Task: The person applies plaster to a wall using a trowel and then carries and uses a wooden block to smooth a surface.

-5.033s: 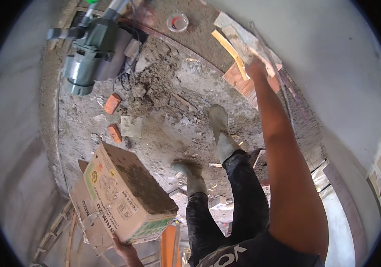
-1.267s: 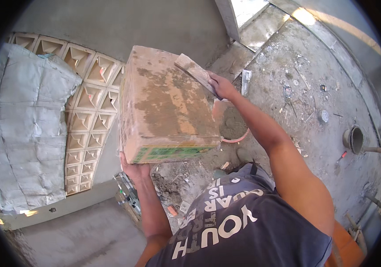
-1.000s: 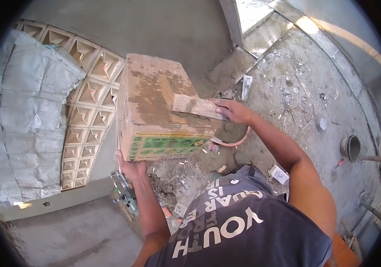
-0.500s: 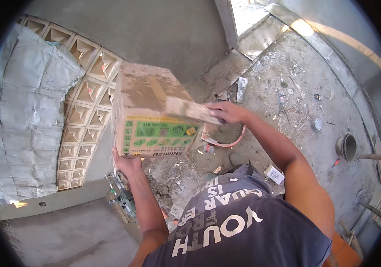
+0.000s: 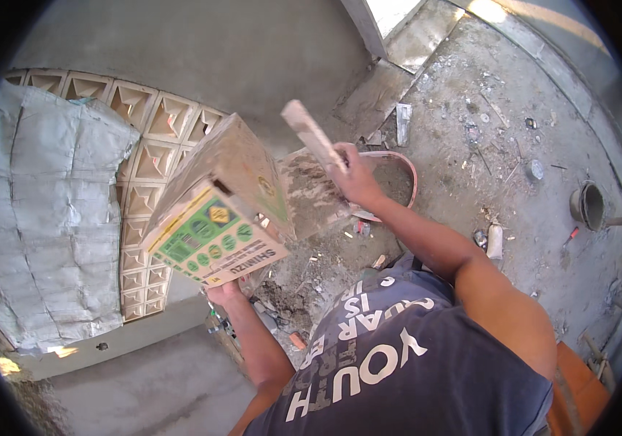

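Observation:
A cardboard box [image 5: 216, 240] with green and yellow print is tilted in front of me, its upper sides stained with grey-brown dirt. My left hand [image 5: 225, 292] holds it from below at its near lower edge; most of the fingers are hidden under it. A dirt-smeared brown panel [image 5: 311, 182] spreads out from the box's right side, and I cannot tell whether it is a flap. Over that panel, my right hand [image 5: 358, 178] is closed round a pale, narrow, flat board [image 5: 309, 131], its free end pointing up and left.
A red-rimmed tub [image 5: 414, 185] stands behind my right hand. Rubble litters the concrete floor [image 5: 463, 145]. Farther right lies a grey bucket [image 5: 588, 205]. Patterned vent blocks [image 5: 144, 200] and a grey sheet [image 5: 49, 218] line the left wall. An orange object [image 5: 579, 392] sits at lower right.
The box has turned and come lower, showing its side and the stained panel. My right hand has lifted the board off the box's top and swung it upright. My view has shifted slightly.

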### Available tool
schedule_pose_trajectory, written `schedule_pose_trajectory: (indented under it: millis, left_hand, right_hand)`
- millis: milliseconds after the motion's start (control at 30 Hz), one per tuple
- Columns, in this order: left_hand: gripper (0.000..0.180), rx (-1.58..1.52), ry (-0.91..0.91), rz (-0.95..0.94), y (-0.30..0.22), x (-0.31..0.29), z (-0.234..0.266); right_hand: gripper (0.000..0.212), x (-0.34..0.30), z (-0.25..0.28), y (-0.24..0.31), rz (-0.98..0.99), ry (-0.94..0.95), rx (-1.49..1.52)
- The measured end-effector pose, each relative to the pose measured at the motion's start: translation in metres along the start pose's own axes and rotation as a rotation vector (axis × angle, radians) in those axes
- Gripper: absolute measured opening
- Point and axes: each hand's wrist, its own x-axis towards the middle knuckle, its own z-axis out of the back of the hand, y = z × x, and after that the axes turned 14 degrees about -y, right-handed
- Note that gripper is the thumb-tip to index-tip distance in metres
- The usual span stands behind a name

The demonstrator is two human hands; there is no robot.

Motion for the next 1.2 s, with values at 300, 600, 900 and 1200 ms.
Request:
schedule_pose_trajectory:
  millis: [300,600,900,1200]
  left_hand:
    - [0.051,-0.049,0.036,-0.072,0.055,-0.106,-0.110]
    - [0.050,-0.219,0.415,0.061,0.065,-0.111,-0.133]
    - [0.051,-0.140,0.370,0.193,0.122,-0.148,-0.165]
    - [0.052,-0.158,0.429,0.212,0.137,-0.163,-0.181]
  right_hand:
    - [0.042,-0.058,-0.042,-0.046,-0.027,0.329,-0.419]
    - [0.030,0.006,-0.002,-0.093,0.193,0.390,-0.824]
    - [0.035,0.008,0.039,-0.088,-0.418,0.262,0.199]
    - [0.041,-0.049,0.055,-0.071,-0.796,0.385,0.346]
